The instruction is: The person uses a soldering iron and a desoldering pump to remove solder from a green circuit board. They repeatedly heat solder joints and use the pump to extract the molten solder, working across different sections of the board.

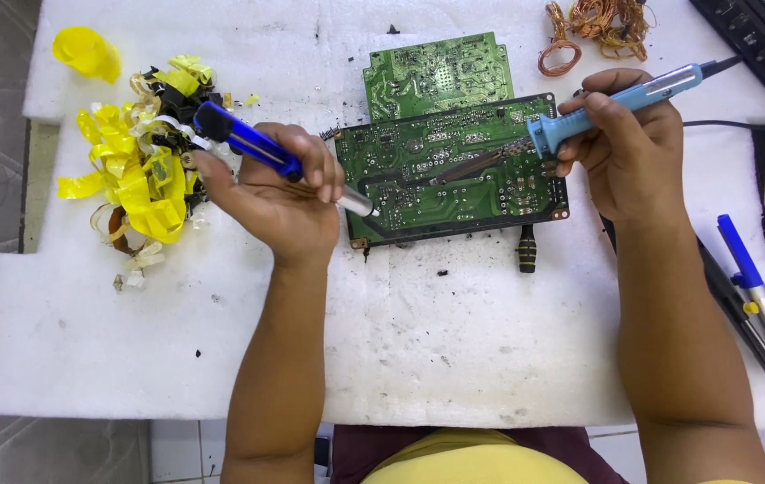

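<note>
So the right hand is wrapped tight around a light blue soldering iron, its tip angled down onto the solder side of the green circuit board lying flat in the middle of the white foam-covered counter. The left hand is closed around a blue solder sucker, silver nozzle touching the board's left part, a bit apart from where the iron tip sits. Biggest risk I see: that foam is right under the board, and a hot iron slipping off the edge would melt straight into it. The iron's cord trails off to the right across the counter, so a snag could yank the tip sideways over the traces. Parking the tip too long on one pad could lift it. Also, the board isn't clamped, just resting partly on a second green board, so pressure from either tool might rock it. The pile of yellow tape scraps sits just beside the left hand, easy to singe.
</note>
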